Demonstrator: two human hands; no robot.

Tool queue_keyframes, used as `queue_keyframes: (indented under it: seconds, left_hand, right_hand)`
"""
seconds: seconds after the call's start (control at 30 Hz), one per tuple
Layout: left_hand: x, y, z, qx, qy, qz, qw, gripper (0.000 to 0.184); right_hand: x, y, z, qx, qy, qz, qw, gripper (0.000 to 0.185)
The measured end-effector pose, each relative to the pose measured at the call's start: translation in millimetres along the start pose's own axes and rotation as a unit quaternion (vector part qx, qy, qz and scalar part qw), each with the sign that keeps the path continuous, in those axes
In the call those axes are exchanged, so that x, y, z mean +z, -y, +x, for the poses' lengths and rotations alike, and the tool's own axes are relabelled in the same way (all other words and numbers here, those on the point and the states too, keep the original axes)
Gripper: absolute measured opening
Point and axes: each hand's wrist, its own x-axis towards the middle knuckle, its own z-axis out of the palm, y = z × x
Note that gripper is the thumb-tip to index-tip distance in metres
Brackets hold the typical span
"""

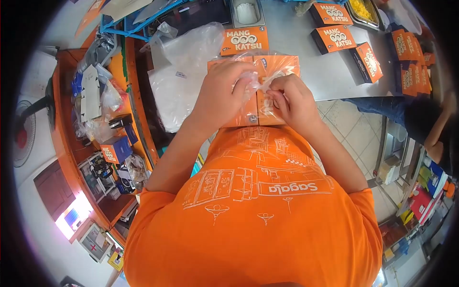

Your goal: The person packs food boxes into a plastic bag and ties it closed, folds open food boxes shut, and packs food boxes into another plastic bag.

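Two orange boxes lie side by side at the table's front edge, inside a clear plastic bag (273, 67). The left box (248, 117) is partly covered by my left hand (228, 83), whose fingers are closed on the bag's gathered top. From the other side my right hand (294, 98) pinches the same bunched plastic, over the right box (265, 114). Both hands nearly meet above the gap between the boxes.
A stack of clear plastic bags (179, 91) lies left of the boxes. Behind stand another orange box (246, 40) and a metal container (247, 13). More boxes (334, 38) and a tray of yellow food (362, 9) are at back right. Another person (420, 115) is at far right.
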Motion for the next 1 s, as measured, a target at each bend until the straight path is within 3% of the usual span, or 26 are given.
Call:
queue_keyframes:
  seconds: [0.03, 0.1, 0.27, 0.3, 0.37, 0.43, 0.53, 0.67, 0.73, 0.8, 0.83, 0.93, 1.0]
  left_hand:
    - [-1, 0, -3, -0.002, -0.002, -0.002, 1.000, 0.020]
    - [-8, -8, -7, 0.035, 0.001, 0.072, 0.997, 0.011]
    - [10, -3, -13, -0.099, -0.018, -0.096, 0.990, 0.015]
    - [14, -3, -10, -0.142, -0.010, -0.123, 0.982, 0.017]
    - [24, 0, -4, -0.137, -0.021, -0.108, 0.984, 0.017]
    - [29, 3, 0, -0.134, -0.029, -0.090, 0.986, 0.017]
    - [26, 1, 0, -0.192, 0.009, -0.110, 0.975, 0.018]
    - [10, 4, -8, -0.111, 0.033, -0.180, 0.977, 0.022]
    - [5, 8, -12, -0.087, 0.049, -0.183, 0.978, 0.023]
    - [4, 12, -13, -0.032, 0.070, -0.024, 0.997, 0.020]
    - [6, 14, -13, -0.034, 0.073, -0.024, 0.996, 0.020]
    - [10, 12, -4, -0.078, 0.093, -0.061, 0.991, 0.017]
    - [6, 5, 6, -0.205, 0.169, -0.098, 0.959, 0.019]
  right_hand:
    - [-1, 3, -1, 0.000, 0.004, -0.001, 1.000, 0.013]
    - [-7, 18, 4, 0.244, 0.045, 0.140, 0.959, 0.012]
    - [-22, 16, 14, 0.273, 0.148, 0.191, 0.931, 0.023]
    - [-24, 15, 15, 0.238, 0.175, 0.165, 0.941, 0.024]
    - [-26, 8, 18, 0.196, 0.210, 0.137, 0.948, 0.026]
    - [-22, -3, 18, 0.043, 0.197, 0.025, 0.979, 0.027]
    - [-22, 0, 19, 0.076, 0.199, 0.034, 0.977, 0.027]
    - [-19, -2, 15, 0.115, 0.149, 0.059, 0.980, 0.027]
    - [-19, -9, 17, -0.049, 0.129, -0.022, 0.990, 0.030]
    - [-22, -6, 20, -0.081, 0.167, -0.083, 0.979, 0.029]
    - [-24, -3, 22, -0.112, 0.205, -0.141, 0.962, 0.029]
    - [-28, -3, 33, -0.182, 0.238, -0.202, 0.932, 0.033]
    - [-28, -8, 38, -0.219, 0.258, -0.195, 0.920, 0.031]
